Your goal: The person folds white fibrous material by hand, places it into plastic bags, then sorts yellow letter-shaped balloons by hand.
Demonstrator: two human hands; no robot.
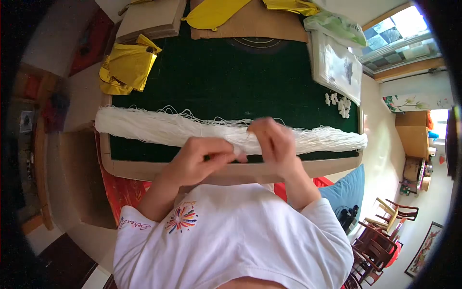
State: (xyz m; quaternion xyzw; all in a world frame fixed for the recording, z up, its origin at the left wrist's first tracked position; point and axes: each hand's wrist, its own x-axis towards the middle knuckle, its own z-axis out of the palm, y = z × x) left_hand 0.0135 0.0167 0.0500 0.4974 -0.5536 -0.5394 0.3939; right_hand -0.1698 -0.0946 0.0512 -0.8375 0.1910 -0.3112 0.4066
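Note:
A long bundle of white string (154,126) lies across the near part of the green table top (207,77), with loose loops along its far edge. My left hand (204,156) is at the middle of the bundle, its fingers curled and its fingertips against the near side of the strands. Just to the right, my right hand (274,139) is raised over the bundle with fingers bent together in a pinch. Both hands are slightly blurred, and what is between their fingertips is too small to make out.
Gold foil packaging (127,67) lies at the left. Beyond are a stack of brown sheets (149,20), cardboard (250,21) and a yellow foil piece (216,12). Clear plastic bags (337,67) and small white flowers (342,105) are at the right. A blue cushion (346,192) sits below the edge.

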